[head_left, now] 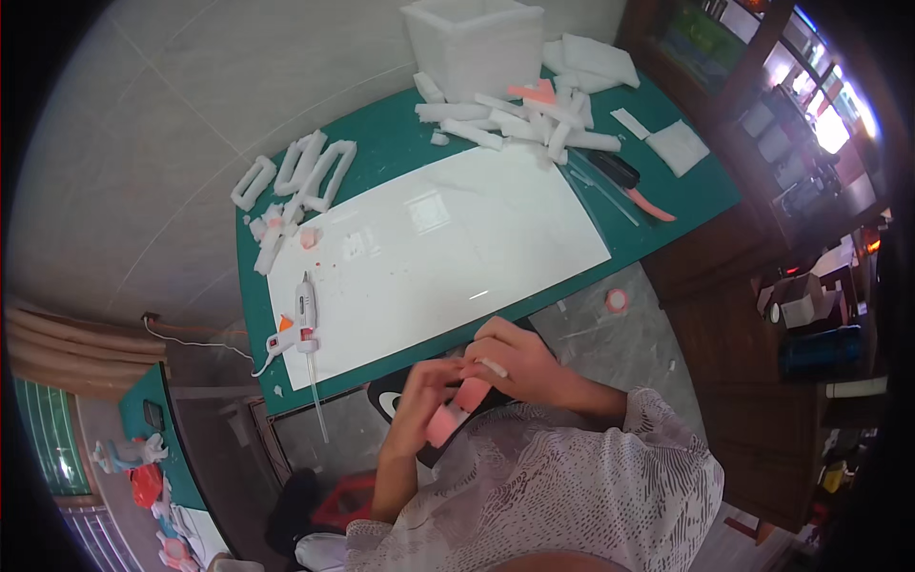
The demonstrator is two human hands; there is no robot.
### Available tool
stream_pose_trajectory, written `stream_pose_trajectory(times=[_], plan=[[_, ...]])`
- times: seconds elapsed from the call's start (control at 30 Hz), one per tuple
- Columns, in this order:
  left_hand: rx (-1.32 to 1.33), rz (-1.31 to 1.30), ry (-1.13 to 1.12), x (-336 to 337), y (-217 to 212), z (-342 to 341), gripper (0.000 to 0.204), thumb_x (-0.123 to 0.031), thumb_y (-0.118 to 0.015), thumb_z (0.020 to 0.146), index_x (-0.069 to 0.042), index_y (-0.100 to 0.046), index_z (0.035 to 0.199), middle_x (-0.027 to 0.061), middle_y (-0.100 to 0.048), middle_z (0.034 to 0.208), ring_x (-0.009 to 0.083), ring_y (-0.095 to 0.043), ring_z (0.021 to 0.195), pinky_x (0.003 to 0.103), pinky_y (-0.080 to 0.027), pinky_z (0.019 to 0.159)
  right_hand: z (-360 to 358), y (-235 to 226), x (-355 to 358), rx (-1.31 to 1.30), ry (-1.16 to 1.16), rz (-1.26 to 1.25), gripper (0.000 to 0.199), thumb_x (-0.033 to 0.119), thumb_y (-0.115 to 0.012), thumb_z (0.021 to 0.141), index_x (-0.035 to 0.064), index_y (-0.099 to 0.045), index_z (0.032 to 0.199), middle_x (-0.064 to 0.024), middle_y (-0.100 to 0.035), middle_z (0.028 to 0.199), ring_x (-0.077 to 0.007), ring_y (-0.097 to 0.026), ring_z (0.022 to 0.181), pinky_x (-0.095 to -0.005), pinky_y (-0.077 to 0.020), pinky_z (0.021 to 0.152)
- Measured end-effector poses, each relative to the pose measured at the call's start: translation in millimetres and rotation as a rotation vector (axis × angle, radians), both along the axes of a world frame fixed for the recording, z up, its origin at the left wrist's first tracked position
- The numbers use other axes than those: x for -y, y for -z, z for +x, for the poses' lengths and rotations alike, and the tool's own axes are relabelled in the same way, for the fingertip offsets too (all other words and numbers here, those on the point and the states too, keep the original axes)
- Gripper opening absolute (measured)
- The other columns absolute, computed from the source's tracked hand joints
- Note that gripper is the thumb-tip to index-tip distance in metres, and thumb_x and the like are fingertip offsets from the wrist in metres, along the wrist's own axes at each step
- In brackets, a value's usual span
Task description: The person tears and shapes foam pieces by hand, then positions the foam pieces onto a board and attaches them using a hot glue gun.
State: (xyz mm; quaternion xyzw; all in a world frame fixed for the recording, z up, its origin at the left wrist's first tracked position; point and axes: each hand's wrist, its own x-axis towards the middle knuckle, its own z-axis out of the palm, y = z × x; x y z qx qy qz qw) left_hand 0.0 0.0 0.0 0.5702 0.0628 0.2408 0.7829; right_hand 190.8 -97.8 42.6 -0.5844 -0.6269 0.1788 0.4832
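Observation:
Over my lap, my left hand (426,396) is closed around one side of a pink foam piece (441,426). The foam looks bent or frame-shaped, with a dark gap in its middle. My right hand (519,362) is closed at its upper end, fingers curled close to those of the left. A short off-white stick-like bit (493,366) shows by the right fingers; what it is, I cannot make out. My fingers hide part of the foam. Ahead and to the left, a white glue gun (305,310) lies on a white board (429,257), a clear glue stick reaching out behind it.
White foam frames (335,176) and scraps lie at the table's left. At the back stand a white foam box (477,52) and a heap of foam strips (510,124). A cutter with a pink handle (653,205) lies right on the green table (658,238). A tape roll (617,300) is on the floor.

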Motion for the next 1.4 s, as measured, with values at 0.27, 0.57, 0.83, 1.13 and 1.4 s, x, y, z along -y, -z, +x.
stream_pose_trajectory(times=[0.27, 0.57, 0.83, 1.13, 1.4], plan=[[-0.247, -0.149, 0.122, 2.3, 12.6, 3.8, 0.032, -0.017, -0.043, 0.102, 0.001, -0.043, 0.128, 0.0136, -0.064, 0.094, 0.0176, -0.064, 0.071, 0.029, -0.051, 0.067, -9.0, 6.8, -22.9, 0.224, -0.029, 0.124, 0.012, 0.013, -0.066, 0.080, 0.0065, -0.062, 0.089, -0.0067, -0.054, 0.082, -0.0265, -0.057, 0.076, -0.0364, -0.0498, 0.072], [-0.266, 0.011, 0.044, 0.4, 5.0, 7.4, 0.023, -0.011, -0.044, 0.101, 0.003, -0.049, 0.118, 0.0128, -0.066, 0.094, 0.0145, -0.064, 0.070, 0.025, -0.049, 0.064, -4.5, 10.0, -19.1, 0.012, -0.085, 0.050, 0.021, 0.008, -0.072, 0.078, 0.0084, -0.070, 0.099, -0.0064, -0.059, 0.075, -0.0239, -0.059, 0.067, -0.0332, -0.0477, 0.059], [-0.264, 0.006, 0.121, 5.1, -14.6, 16.2, 0.021, -0.014, -0.044, 0.102, 0.002, -0.050, 0.113, 0.0122, -0.066, 0.089, 0.0114, -0.060, 0.066, 0.023, -0.047, 0.060, 17.4, -7.8, -11.1, -0.176, -0.140, -0.171, 0.011, 0.011, -0.071, 0.082, 0.0055, -0.071, 0.091, -0.0096, -0.065, 0.080, -0.0253, -0.064, 0.073, -0.0321, -0.0501, 0.065], [-0.243, -0.247, 0.294, 5.4, -27.2, -8.3, 0.016, -0.016, -0.047, 0.101, -0.003, -0.051, 0.110, 0.0123, -0.065, 0.087, 0.0098, -0.058, 0.062, 0.023, -0.045, 0.056, 104.2, -38.3, 20.9, -0.335, 0.547, 0.314, 0.007, 0.008, -0.060, 0.093, 0.0027, -0.062, 0.088, -0.0030, -0.059, 0.075, -0.0103, -0.057, 0.064, -0.0249, -0.0469, 0.061], [-0.319, -0.567, -0.143, 3.3, 8.0, 30.3, 0.033, -0.033, -0.054, 0.098, -0.004, -0.049, 0.114, 0.0159, -0.064, 0.093, 0.0178, -0.058, 0.058, 0.030, -0.050, 0.057, 21.2, -20.5, -9.9, -0.075, -0.243, 0.045, 0.007, -0.003, -0.058, 0.086, 0.0003, -0.060, 0.091, -0.0101, -0.064, 0.092, -0.0181, -0.061, 0.083, -0.0303, -0.0489, 0.074]])
